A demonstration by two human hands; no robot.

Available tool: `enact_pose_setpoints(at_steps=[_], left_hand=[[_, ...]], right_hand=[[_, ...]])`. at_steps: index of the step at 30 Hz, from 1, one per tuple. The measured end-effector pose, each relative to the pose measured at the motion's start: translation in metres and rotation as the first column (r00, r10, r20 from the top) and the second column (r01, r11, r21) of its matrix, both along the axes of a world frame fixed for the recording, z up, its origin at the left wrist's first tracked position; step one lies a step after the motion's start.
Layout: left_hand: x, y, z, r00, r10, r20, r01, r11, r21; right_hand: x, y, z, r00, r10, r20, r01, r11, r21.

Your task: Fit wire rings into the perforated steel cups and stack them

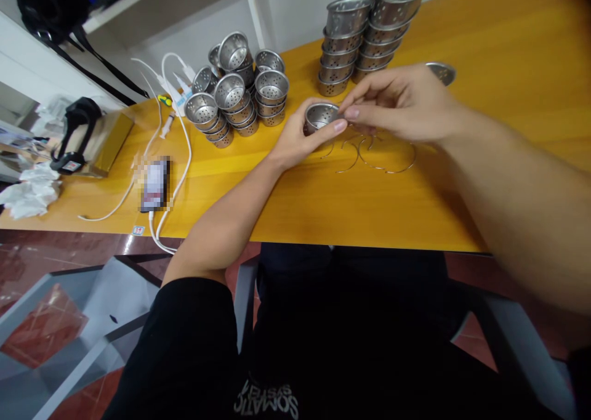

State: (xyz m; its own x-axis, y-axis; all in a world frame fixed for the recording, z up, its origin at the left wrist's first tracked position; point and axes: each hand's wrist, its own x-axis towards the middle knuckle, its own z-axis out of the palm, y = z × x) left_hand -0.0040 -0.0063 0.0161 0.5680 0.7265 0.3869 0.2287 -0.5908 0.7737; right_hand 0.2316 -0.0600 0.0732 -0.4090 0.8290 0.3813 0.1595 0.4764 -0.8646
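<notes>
A small perforated metal cup sits in my left hand, whose fingers and thumb curl around it just above the table. At the cup's right rim, the thumb and fingertips of my right hand are pinched together. Whatever they hold is too small to make out. Several thin curved metal wires lie on the table below my right hand. Beyond my right wrist a round perforated metal piece is partly hidden.
Stacked perforated metal cups stand in a left group and two taller right stacks. On the yellow table lie a phone with white cables, a syringe and a cardboard box bearing a black strap. A white shelf is behind.
</notes>
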Motion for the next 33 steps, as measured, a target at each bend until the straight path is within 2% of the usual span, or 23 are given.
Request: enact_pose_setpoints(at_steps=[4, 8, 16, 21, 29, 33], left_hand=[[-0.001, -0.001, 0.002, 1.0, -0.021, 0.022, 0.021, 1.0, -0.011], [0.0, -0.001, 0.001, 0.998, -0.056, 0.029, 0.056, 0.998, -0.004], [0.0, 0.006, -0.011, 0.997, 0.02, -0.069, -0.011, 0.991, 0.136], [0.0, 0.007, -0.011, 0.997, 0.035, -0.064, -0.025, 0.989, 0.148], [0.002, 0.003, -0.008, 0.994, 0.058, -0.091, -0.045, 0.989, 0.138], [0.002, 0.003, -0.008, 0.996, 0.056, -0.072, -0.045, 0.989, 0.144]], right_hand=[[-0.001, -0.001, 0.003, 0.999, 0.029, -0.019, -0.028, 0.999, 0.039], [-0.002, -0.001, 0.002, 0.999, 0.049, -0.011, -0.049, 0.999, -0.004], [-0.01, 0.003, -0.007, 1.0, 0.016, -0.024, -0.018, 0.996, -0.087], [-0.012, 0.004, -0.008, 1.0, -0.015, -0.024, 0.013, 0.997, -0.072], [-0.013, 0.003, -0.012, 0.992, -0.104, 0.075, 0.11, 0.991, -0.073], [-0.012, 0.003, -0.015, 0.995, -0.089, 0.044, 0.092, 0.993, -0.071]])
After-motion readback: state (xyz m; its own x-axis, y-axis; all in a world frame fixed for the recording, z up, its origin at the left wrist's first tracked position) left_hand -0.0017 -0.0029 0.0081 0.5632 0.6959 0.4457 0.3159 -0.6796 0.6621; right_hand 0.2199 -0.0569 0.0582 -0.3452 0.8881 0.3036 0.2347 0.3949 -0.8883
